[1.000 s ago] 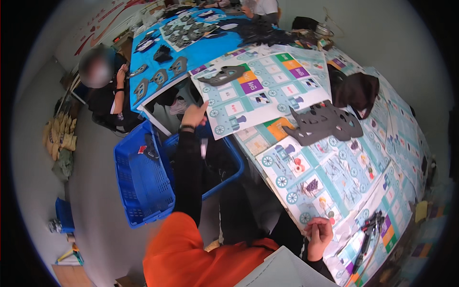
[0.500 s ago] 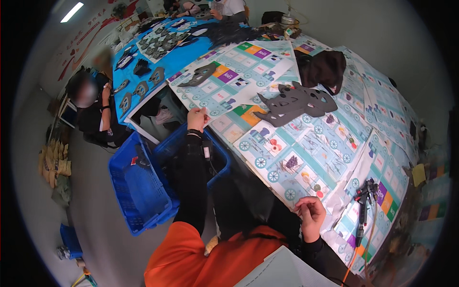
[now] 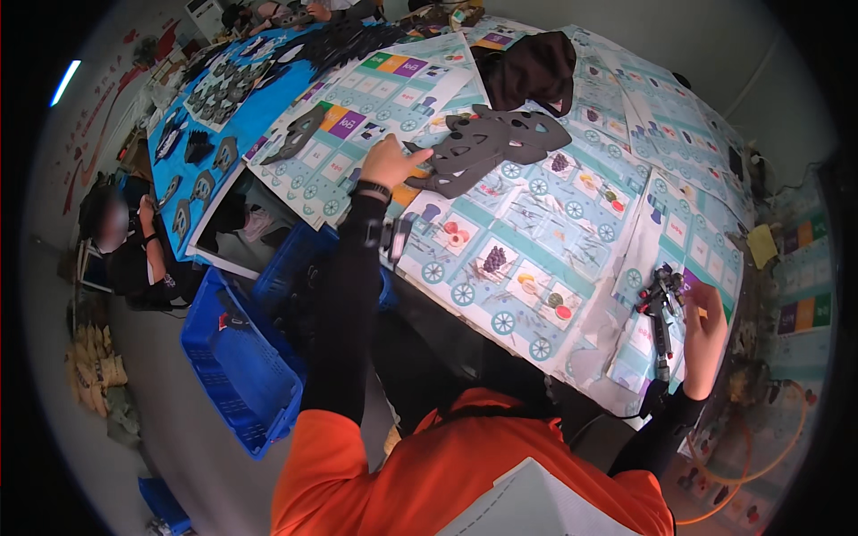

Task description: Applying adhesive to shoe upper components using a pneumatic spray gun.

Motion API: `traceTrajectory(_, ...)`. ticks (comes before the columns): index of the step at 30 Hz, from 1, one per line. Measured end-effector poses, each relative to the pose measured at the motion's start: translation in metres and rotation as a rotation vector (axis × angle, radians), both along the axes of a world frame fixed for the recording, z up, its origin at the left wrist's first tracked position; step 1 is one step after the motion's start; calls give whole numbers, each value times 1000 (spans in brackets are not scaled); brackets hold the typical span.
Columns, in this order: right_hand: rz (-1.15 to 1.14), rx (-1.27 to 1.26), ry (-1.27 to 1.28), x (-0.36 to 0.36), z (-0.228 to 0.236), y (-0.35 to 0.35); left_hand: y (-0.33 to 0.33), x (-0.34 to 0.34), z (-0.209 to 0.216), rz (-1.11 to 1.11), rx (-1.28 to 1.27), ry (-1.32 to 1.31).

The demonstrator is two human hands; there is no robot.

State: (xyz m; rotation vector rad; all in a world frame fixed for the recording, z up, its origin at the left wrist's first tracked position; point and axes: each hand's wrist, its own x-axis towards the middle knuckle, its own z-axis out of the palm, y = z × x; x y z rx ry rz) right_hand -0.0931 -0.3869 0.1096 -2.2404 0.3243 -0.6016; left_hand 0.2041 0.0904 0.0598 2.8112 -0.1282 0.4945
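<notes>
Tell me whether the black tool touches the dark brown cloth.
No, the black tool lies on printed sheets, clearly apart from the dark brown cloth.

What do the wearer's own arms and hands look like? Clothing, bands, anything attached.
Both hands, left hand and right hand, are ungloved. Orange sleeves cover the upper arms; close-fitting black sleeves cover the forearms. Left wrist: dark band. Left forearm: small dark-and-pale attachment, too small to identify.
</notes>
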Motion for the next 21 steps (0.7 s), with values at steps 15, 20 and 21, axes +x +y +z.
traceTrajectory(15, 115, -533, 513, 11, -53, -37, -117, -131, 56, -445, -1245, 461)
traceTrajectory(20, 12, 208, 376, 13, -10, -15, -150, -186, -4, -311, -1389, 762)
traceTrajectory(21, 54, 419, 341, 8, 7, -11, -153, -193, -16, -262, -1283, 742)
